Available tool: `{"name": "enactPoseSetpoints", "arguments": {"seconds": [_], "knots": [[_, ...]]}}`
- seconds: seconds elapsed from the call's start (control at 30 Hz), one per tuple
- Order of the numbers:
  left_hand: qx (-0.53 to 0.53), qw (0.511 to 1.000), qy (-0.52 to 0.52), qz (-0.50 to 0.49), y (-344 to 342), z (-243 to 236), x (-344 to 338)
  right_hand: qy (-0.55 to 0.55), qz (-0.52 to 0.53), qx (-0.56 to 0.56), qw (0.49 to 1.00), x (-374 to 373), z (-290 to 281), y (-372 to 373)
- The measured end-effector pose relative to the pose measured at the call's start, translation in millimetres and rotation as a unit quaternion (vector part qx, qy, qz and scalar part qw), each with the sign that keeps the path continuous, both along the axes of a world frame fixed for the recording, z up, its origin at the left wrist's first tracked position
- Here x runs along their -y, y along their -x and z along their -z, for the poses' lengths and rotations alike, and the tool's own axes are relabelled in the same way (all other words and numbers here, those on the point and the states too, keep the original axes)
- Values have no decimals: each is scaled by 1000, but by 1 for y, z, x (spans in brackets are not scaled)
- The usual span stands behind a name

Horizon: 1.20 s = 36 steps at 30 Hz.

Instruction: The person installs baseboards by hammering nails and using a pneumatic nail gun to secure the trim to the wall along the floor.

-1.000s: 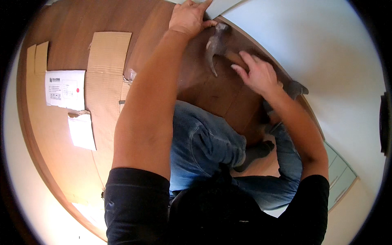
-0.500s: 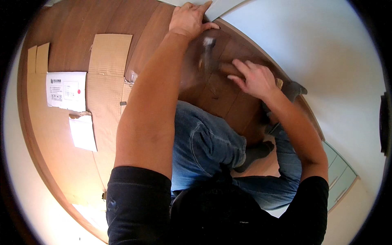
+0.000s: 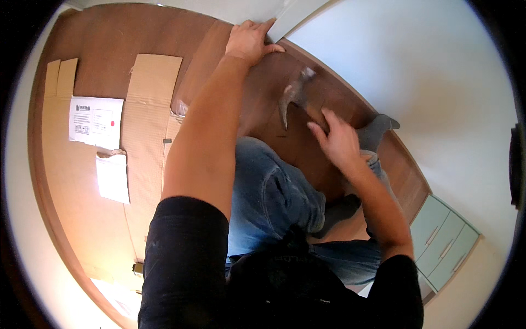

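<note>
My left hand (image 3: 249, 41) reaches far forward and grips the far edge of a dark brown wooden board (image 3: 263, 93) lying on the floor by the white wall (image 3: 438, 82). My right hand (image 3: 337, 140) holds a hammer (image 3: 293, 96) by its brown handle. The grey claw head is blurred and hovers just above the board, right of my left forearm. I sit on the floor in blue jeans (image 3: 274, 203), with grey-socked feet (image 3: 375, 129) next to the board.
Flattened cardboard (image 3: 148, 109) with a white label sheet (image 3: 96, 122) covers the floor on the left. A pale green drawer cabinet (image 3: 446, 241) stands at the lower right. The white wall runs along the board's far edge.
My right hand has pulled back toward my body, and the hammer head has moved with it down the board. My left hand has stayed on the board's edge.
</note>
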<state>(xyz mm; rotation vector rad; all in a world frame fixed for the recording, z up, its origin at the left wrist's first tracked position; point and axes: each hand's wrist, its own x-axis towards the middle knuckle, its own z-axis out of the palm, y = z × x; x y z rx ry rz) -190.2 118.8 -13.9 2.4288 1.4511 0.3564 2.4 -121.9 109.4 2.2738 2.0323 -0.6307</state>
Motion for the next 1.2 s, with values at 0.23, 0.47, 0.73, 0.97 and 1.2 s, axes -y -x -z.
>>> {"name": "enactPoseSetpoints", "arguments": {"seconds": [0.23, 0.47, 0.73, 0.97, 1.2], "knots": [[-2, 1000, -10, 24, -19, -12, 5, -43, 212, -25, 976, 111, 21, 12], [79, 995, -66, -2, 36, -2, 27, -70, 201, 10, 977, 123, 45, 9], [161, 980, -16, -117, 258, -78, 333, -90, 152, -12, 984, 159, 88, -17], [-165, 807, 129, -553, 489, -122, 632, -111, 109, -26, 987, 152, 106, -20], [-136, 871, 305, -359, 608, -28, 859, -104, 82, -6, 991, 158, 98, -11]]}}
